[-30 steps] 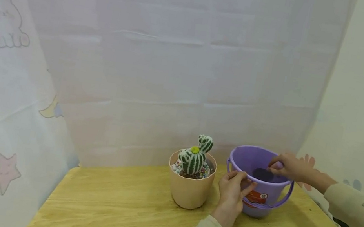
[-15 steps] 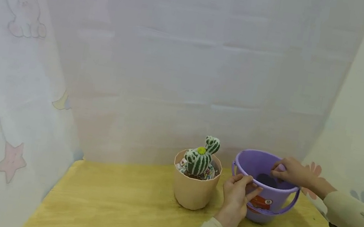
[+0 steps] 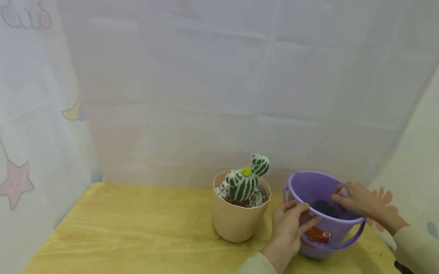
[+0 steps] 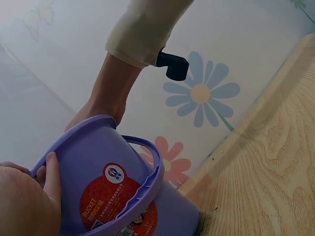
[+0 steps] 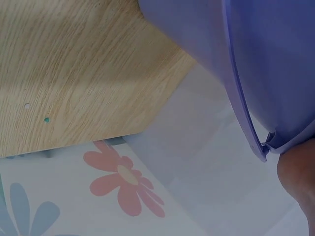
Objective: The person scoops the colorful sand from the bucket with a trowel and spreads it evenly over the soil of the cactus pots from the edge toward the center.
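Note:
A purple bucket (image 3: 340,229) with a red label stands on the wooden table at the right. My left hand (image 3: 287,223) pinches its near rim between thumb and fingers, the other fingers along the outer wall. Over the far right rim reaches my right hand (image 3: 355,198), its fingers curled round a small purple handle (image 3: 344,192). Whatever the handle belongs to is hidden down in the bucket. Dark contents (image 3: 322,207) show inside. In the left wrist view the bucket's carrying handle (image 4: 147,191) hangs down across the label.
Left of the bucket stands a peach pot (image 3: 237,221) with a green-and-white knitted cactus (image 3: 243,186) and small colourful bits around it. The wooden table (image 3: 134,238) meets cloth-covered walls at the back and sides. Several dark specks lie on the table by the right wall.
The head view has shifted a little. The purple handle's end has come into sight in my right hand, which stays in the bucket. My left hand keeps its hold on the rim.

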### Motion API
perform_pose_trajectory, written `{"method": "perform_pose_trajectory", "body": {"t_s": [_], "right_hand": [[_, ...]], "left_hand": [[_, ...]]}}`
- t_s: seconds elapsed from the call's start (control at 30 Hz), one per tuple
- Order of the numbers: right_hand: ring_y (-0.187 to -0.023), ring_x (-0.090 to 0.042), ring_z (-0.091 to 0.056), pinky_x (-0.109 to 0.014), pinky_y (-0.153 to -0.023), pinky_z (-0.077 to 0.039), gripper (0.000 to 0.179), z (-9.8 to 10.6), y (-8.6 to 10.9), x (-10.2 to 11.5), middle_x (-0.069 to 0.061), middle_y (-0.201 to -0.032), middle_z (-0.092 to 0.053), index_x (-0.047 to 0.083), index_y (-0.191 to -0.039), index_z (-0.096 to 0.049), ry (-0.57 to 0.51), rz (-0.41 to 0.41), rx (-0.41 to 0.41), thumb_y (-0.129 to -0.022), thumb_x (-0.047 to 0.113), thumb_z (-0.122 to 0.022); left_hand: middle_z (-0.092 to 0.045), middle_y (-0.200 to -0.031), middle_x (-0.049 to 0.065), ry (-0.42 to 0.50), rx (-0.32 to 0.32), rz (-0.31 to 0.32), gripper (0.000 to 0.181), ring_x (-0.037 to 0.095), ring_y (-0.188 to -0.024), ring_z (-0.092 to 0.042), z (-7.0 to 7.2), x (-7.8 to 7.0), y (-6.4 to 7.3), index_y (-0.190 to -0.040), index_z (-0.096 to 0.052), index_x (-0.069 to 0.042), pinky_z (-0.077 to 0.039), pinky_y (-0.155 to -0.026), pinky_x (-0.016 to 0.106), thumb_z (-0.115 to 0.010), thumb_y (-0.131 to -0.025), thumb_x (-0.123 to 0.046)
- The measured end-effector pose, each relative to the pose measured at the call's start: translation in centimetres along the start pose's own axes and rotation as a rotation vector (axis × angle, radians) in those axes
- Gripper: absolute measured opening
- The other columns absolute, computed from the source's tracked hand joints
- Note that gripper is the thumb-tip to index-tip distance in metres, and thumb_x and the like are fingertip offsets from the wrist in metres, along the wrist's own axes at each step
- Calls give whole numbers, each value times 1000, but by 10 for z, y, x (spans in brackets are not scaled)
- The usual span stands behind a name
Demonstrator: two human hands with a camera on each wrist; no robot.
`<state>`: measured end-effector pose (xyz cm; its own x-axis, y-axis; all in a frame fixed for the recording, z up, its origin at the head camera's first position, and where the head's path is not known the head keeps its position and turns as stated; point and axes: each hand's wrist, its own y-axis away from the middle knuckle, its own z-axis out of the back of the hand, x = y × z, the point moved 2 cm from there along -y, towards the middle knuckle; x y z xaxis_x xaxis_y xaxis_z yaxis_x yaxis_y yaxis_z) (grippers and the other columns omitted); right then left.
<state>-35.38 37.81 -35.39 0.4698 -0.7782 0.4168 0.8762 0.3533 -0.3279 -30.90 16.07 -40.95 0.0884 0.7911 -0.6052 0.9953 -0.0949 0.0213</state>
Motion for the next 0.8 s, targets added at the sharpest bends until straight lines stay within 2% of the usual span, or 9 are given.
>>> {"method": "perform_pose_trajectory", "body": {"t_s": [0.07, 0.3, 0.4, 0.53, 0.67, 0.8], "right_hand": [[-58, -17, -67, -29, -55, -56, 18, 3, 0, 0, -1, -70, -71, 7, -83, -76, -26, -14, 15, -96, 9, -63], [-69, -31, -73, -37, -61, -61, 19, 6, 0, -5, -12, -83, -75, -1, -92, -75, -195, -65, 114, -101, 9, -61], [-69, -29, -73, -36, -63, -61, 19, 7, 1, -8, -11, -84, -75, 0, -94, -75, -193, -62, 129, -101, 10, -61], [-70, -26, -73, -34, -67, -60, 18, 11, 2, -7, -9, -85, -76, 0, -96, -75, -179, -56, 134, -101, 10, -61], [-75, -32, -74, -37, -70, -61, 20, 14, 2, -5, -15, -89, -75, -6, -99, -73, -243, -82, 159, -102, 8, -59], [-81, -38, -73, -40, -73, -61, 23, 16, 1, -4, -21, -93, -74, -10, -103, -71, -326, -142, 196, -103, 9, -57]], "left_hand": [[-65, -86, 19, 1, -1, 2, 21, 25, -71, -66, -2, -1, -1, -94, -58, 2, -61, -70, 50, -75, -81, 7], [-63, -88, 20, -4, -32, 11, 24, 27, -72, -65, -2, -1, -1, -97, -57, 4, -61, -70, 50, -74, -81, 9], [-63, -89, 20, -12, -43, 16, 23, 27, -73, -65, -1, 1, -1, -96, -58, 3, -61, -70, 50, -75, -80, 9], [-63, -90, 20, -13, -27, 14, 22, 28, -74, -65, -1, 1, -1, -94, -58, 3, -61, -70, 50, -75, -81, 8], [-62, -91, 20, -11, -15, 6, 22, 28, -74, -65, -1, 0, -1, -93, -58, 2, -61, -70, 50, -75, -81, 8], [-61, -92, 20, -6, -10, -3, 23, 28, -74, -65, 0, -1, -1, -95, -57, 3, -61, -70, 50, -74, -80, 9]]}}
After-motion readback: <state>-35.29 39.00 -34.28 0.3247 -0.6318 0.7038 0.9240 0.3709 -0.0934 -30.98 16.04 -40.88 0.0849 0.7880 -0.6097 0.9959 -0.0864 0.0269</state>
